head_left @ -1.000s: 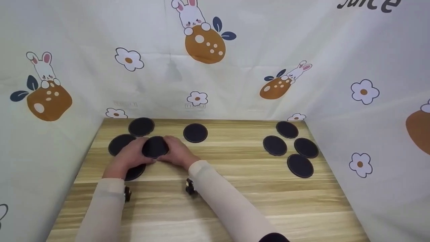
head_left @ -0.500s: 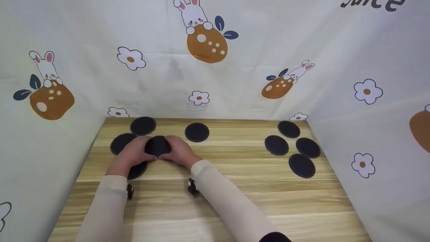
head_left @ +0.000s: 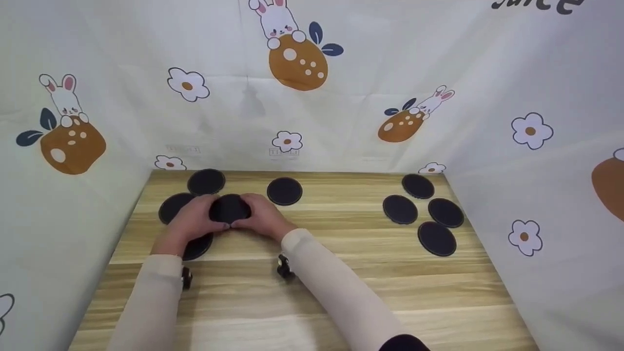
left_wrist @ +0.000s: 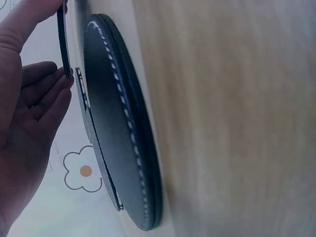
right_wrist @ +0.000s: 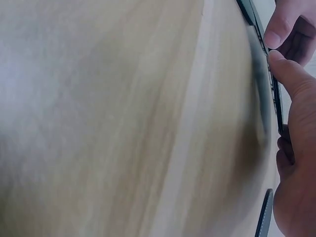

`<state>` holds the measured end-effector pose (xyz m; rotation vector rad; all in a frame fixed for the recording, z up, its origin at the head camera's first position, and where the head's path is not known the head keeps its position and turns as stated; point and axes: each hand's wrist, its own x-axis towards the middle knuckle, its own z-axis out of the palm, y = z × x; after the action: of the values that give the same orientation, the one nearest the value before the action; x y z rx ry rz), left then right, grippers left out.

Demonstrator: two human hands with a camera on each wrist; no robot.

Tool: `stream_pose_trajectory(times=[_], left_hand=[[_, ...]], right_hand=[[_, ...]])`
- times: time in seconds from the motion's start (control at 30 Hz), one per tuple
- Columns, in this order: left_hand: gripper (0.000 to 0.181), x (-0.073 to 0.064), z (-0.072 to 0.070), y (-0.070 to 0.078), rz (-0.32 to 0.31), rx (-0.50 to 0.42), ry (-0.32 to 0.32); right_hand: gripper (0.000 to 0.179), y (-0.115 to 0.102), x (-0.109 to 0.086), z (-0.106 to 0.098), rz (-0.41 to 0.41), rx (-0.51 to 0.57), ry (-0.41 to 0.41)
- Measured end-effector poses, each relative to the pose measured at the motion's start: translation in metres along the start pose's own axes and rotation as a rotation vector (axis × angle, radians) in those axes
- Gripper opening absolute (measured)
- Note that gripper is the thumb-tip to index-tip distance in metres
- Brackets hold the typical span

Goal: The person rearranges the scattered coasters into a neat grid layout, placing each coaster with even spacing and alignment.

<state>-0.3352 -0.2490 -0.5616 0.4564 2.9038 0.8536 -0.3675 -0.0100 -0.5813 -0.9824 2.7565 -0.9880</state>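
Black disc (head_left: pixel 230 209), pinched by left hand (head_left: pixel 191 220) and right hand (head_left: pixel 265 216) fingers, has shifted slightly rightward.

Patterned cloth backdrop (head_left: pixel 341 117): dark lettering (head_left: pixel 538 6) at upper right, tops cut off, reads "Juice". Faint boxed print (head_left: pixel 284 152) lower down, near centre, is illegible.

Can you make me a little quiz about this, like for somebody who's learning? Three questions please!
1. How many dark discs show in the group at the right side of the table?

2. True or false: only one hand is gripping the held disc.

3. Which animal peeks over the orange fruits printed on the cloth?
A) cat
B) rabbit
C) bear

Key:
1. Four.
2. False: the left hand and right hand both grip the held disc.
3. B, rabbit.
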Motion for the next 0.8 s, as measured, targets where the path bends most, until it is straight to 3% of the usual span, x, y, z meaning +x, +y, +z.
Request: stream_pose_trajectory(times=[0.33,0.6,0.8], left_hand=[[0.088,0.007,0.003,0.009,0.015,-0.036,0.035],[0.089,0.019,0.009,0.02,0.033,-0.029,0.055],[0.087,0.028,0.015,0.03,0.06,-0.043,0.066]], right_hand=[[0.077,0.009,-0.006,-0.017,0.027,0.027,0.014],[0.074,0.022,-0.011,-0.031,-0.02,0.017,0.043],[0.076,0.032,-0.018,-0.044,-0.004,0.022,0.048]])
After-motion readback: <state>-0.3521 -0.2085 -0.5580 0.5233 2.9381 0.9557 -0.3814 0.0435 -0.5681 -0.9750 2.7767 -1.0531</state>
